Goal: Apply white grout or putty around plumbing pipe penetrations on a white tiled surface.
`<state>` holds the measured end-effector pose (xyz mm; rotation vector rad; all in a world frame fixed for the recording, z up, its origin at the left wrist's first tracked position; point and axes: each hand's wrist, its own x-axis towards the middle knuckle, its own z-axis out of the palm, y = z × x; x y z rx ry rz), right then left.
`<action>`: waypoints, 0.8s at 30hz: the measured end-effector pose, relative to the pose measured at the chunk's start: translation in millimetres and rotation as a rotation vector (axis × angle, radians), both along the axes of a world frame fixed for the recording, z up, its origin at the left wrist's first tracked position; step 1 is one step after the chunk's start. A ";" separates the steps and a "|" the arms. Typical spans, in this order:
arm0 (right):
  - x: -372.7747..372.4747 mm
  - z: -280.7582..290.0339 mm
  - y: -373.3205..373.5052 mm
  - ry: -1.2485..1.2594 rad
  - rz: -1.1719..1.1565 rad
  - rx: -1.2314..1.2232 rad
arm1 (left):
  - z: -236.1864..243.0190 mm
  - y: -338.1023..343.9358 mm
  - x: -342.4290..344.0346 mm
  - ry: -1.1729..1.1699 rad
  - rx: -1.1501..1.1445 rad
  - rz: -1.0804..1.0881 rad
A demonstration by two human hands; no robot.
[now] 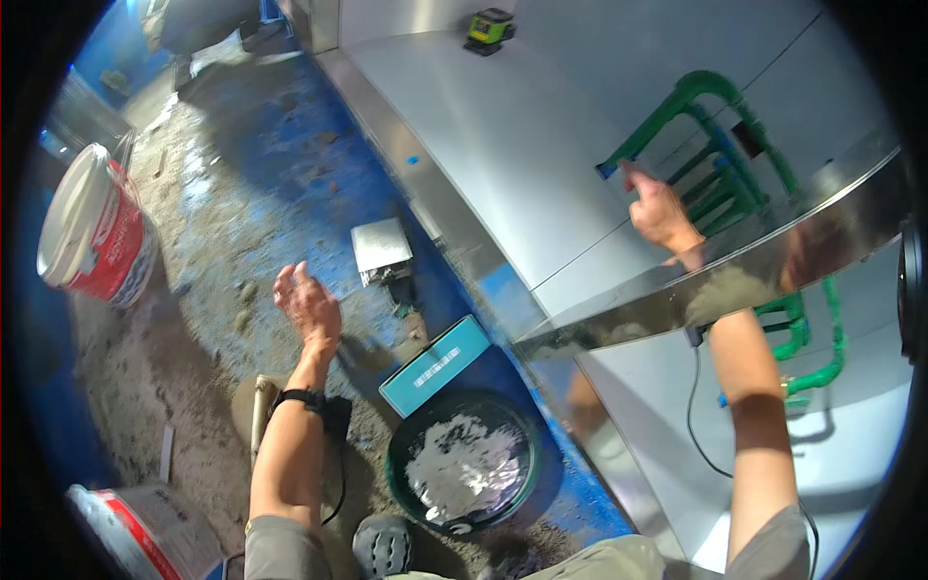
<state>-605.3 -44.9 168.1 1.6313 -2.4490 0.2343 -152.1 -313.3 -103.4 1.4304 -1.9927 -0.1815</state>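
1. Our left hand [311, 307] hangs above the dusty blue floor [217, 246], its fingers loosely bent and parted, and we wear a dark wristband [302, 397] on that arm.
2. Our right hand [663, 217] reaches up beside the green pipes [692, 87], which stand against the pale panel on our right; a shiny metal band [860, 220] crosses between this hand and its forearm.
3. The right index finger extends toward the pipes' blue end [607, 171] while the other fingers look curled; we cannot tell whether they touch or grip anything.
4. Nearest our left hand, to its right, we see a pale square block [382, 248].
5. Below the block we have a teal box [435, 365], lying just beside a dark round basin [396, 474] of grey paste [459, 469].
6. To our left stands a red-and-white bucket [116, 246]; another bucket [169, 532] shows at the lower left.
7. Near the top we see a green-and-black device [489, 31], and below the band a black cable [690, 416] hangs near our right forearm.
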 end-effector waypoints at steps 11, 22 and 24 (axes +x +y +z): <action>27.4 -0.1 -34.0 -0.069 -0.081 0.203 | -28.5 -18.0 4.7 -0.054 -0.020 0.039; 7.8 -15.9 -78.7 0.249 -0.103 0.594 | -28.3 -25.9 -4.0 -0.074 -0.004 -0.008; 9.3 -15.1 -84.9 0.146 -0.161 0.614 | -29.1 -28.7 -0.9 -0.029 0.008 0.006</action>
